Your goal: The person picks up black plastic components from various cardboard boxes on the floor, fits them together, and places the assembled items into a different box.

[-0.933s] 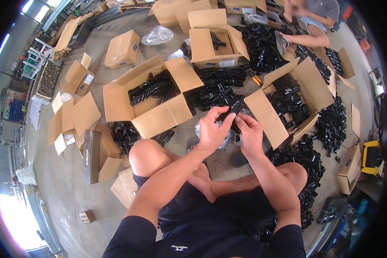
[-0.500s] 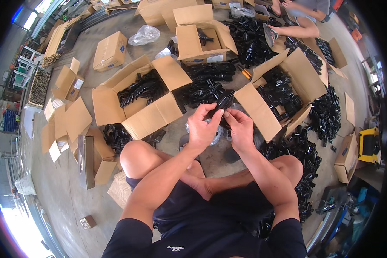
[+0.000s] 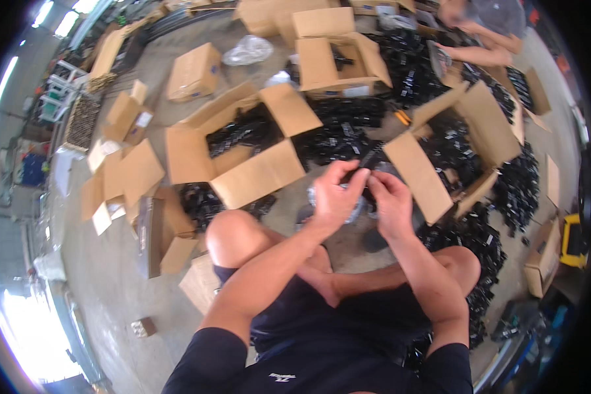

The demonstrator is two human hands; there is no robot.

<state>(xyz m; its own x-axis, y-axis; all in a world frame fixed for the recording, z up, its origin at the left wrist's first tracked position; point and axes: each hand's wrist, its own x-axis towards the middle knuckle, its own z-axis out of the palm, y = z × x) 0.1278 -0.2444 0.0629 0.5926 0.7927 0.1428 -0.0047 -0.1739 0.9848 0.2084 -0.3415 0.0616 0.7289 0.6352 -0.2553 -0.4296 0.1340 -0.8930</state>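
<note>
My left hand [image 3: 338, 196] and my right hand [image 3: 391, 202] meet in front of my crossed legs, thumbs and fingertips pinched together. Between them is a small glossy black part [image 3: 373, 157], partly hidden by the fingers; its exact kind is blurred. Past the hands lies a heap of similar black parts [image 3: 338, 141]. An open carton [image 3: 259, 174] with rows of black parts stands to the left of the hands, and another open carton [image 3: 417, 176] full of them to the right. A crumpled clear plastic bag [image 3: 356, 213] lies below the fingers.
More black parts [image 3: 469, 246] spread beside my right knee. A third open carton [image 3: 338, 84] and a closed box [image 3: 194, 71] stand farther off. Flattened cardboard [image 3: 128, 174] lies at left. Another person [image 3: 486, 39] sits at the far right. A yellow-framed object [image 3: 573, 241] stands at the right edge.
The whole scene has shifted right in the picture as the view turned. Both hands stay pinched together on the black part, with only small finger movements.
</note>
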